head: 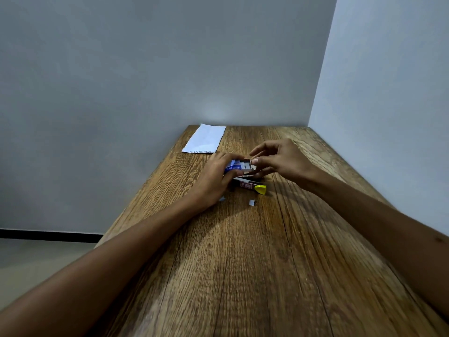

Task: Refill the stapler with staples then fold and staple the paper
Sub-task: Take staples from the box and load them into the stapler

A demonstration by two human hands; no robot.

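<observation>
The fingers (255, 161) of the right hand (284, 161) are pinched close together at the open end of the little blue staple box (234, 166), right at the grey staples (247, 164) that show in its pulled-out tray; I cannot tell if they have a strip yet. The left hand (213, 181) is curled around the blue box and holds it just above the table (243, 263). The stapler (250, 186), with its yellow end, lies on the table right under both hands. To do this part well, I think the left hand should keep the box flat and steady while the right pulls one strip out slowly and straight, so it does not snap. Two tiny pale bits (251, 203) lie near the stapler. The white paper (205, 139) waits flat at the far left of the table, well apart.
</observation>
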